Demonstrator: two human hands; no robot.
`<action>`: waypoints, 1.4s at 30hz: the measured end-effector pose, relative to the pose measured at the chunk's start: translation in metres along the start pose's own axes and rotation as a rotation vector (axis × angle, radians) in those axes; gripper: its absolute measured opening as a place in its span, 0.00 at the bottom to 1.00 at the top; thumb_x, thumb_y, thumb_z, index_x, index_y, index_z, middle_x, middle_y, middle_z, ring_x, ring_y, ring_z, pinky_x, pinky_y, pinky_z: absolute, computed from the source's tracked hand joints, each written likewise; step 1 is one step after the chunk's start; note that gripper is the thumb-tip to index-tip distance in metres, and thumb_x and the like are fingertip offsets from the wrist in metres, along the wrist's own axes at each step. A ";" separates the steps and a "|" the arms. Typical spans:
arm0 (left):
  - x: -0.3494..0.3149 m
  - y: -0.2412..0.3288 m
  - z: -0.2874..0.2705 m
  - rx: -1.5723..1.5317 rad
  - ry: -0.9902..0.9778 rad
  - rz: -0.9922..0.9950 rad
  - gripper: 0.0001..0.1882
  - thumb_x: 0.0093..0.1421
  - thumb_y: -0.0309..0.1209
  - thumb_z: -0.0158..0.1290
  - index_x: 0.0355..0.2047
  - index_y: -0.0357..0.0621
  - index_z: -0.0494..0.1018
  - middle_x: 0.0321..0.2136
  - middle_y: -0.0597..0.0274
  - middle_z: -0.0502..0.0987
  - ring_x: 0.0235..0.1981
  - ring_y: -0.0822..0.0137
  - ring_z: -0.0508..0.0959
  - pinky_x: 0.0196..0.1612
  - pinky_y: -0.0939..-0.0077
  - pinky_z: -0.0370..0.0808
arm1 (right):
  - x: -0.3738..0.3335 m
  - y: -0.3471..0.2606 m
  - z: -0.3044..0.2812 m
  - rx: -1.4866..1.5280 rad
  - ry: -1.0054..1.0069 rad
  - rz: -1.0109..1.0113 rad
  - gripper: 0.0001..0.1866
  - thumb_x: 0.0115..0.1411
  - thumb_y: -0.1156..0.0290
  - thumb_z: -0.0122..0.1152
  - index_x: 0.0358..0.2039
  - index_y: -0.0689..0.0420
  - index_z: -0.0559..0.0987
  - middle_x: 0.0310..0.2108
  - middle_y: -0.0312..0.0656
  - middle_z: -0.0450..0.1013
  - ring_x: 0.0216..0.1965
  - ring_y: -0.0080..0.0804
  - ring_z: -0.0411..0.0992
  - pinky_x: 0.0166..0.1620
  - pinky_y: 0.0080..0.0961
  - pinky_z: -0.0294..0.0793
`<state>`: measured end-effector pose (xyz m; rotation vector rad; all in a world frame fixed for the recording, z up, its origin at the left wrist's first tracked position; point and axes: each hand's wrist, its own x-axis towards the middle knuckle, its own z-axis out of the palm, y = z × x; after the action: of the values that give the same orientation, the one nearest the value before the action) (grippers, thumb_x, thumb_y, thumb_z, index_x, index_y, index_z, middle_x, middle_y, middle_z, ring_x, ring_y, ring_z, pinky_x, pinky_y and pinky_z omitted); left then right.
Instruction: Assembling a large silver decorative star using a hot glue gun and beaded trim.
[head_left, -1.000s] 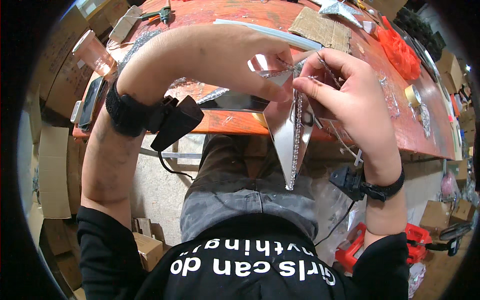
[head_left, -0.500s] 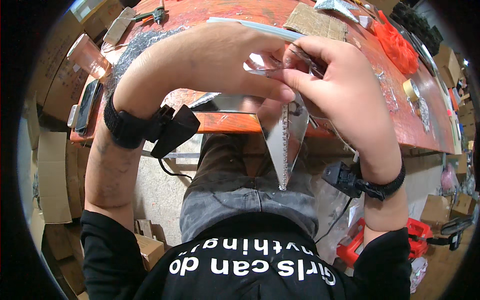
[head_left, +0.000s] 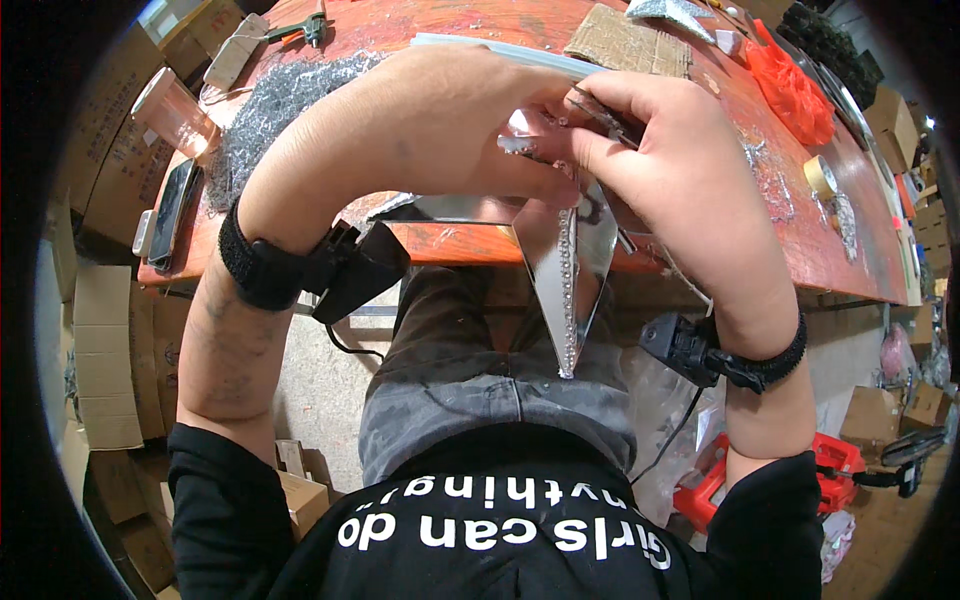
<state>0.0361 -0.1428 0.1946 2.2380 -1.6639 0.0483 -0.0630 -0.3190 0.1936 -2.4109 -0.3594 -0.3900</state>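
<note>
A mirrored ornament (head_left: 545, 265) with long pointed arms, seemingly a star, is held up at the table's near edge, one point hanging down over my lap. A strip of rhinestones (head_left: 568, 290) runs along the ridge of that point. From the left, my left hand (head_left: 475, 130) reaches across and is closed on the ornament, its thumb at the strip's upper end. My right hand (head_left: 675, 150) pinches near the ornament's centre, thumb and forefinger together. Whether loose strip lies between its fingers I cannot tell. Both hands hide much of the ornament's middle.
On the red table (head_left: 450, 243) lie clear plastic wrap (head_left: 265, 130), a phone (head_left: 178, 215), a pinkish cup (head_left: 175, 115), a glue gun (head_left: 312, 30), cardboard (head_left: 630, 42), a red bag (head_left: 790, 90) and a tape roll (head_left: 821, 177). Boxes (head_left: 105, 350) stack at left; a red crate (head_left: 705, 485) stands below right.
My left forearm and wrist have shifted slightly right, and the left thumb has moved up a little along the strip. My right hand and the ornament have barely moved.
</note>
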 end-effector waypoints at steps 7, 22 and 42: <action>0.002 0.002 -0.004 -0.009 -0.013 0.012 0.27 0.54 0.43 0.64 0.49 0.40 0.73 0.40 0.49 0.80 0.41 0.49 0.80 0.44 0.61 0.76 | -0.001 0.003 -0.007 0.026 0.014 0.074 0.06 0.59 0.74 0.60 0.32 0.64 0.77 0.24 0.31 0.72 0.27 0.14 0.66 0.31 0.16 0.66; -0.001 0.006 -0.003 0.045 -0.010 -0.048 0.24 0.58 0.44 0.60 0.48 0.39 0.73 0.40 0.48 0.80 0.41 0.50 0.81 0.44 0.61 0.77 | -0.001 0.013 -0.006 -0.102 0.077 -0.027 0.10 0.55 0.69 0.61 0.36 0.61 0.78 0.27 0.44 0.75 0.30 0.35 0.72 0.36 0.30 0.72; -0.003 0.008 0.005 0.096 0.067 -0.063 0.26 0.57 0.47 0.60 0.47 0.39 0.73 0.39 0.49 0.81 0.41 0.51 0.82 0.43 0.61 0.77 | -0.002 0.019 -0.005 -0.168 0.122 -0.035 0.13 0.55 0.64 0.63 0.38 0.55 0.81 0.32 0.49 0.77 0.36 0.50 0.76 0.38 0.40 0.74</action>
<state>0.0265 -0.1433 0.1909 2.3308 -1.5870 0.1889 -0.0594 -0.3366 0.1859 -2.5307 -0.3258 -0.6019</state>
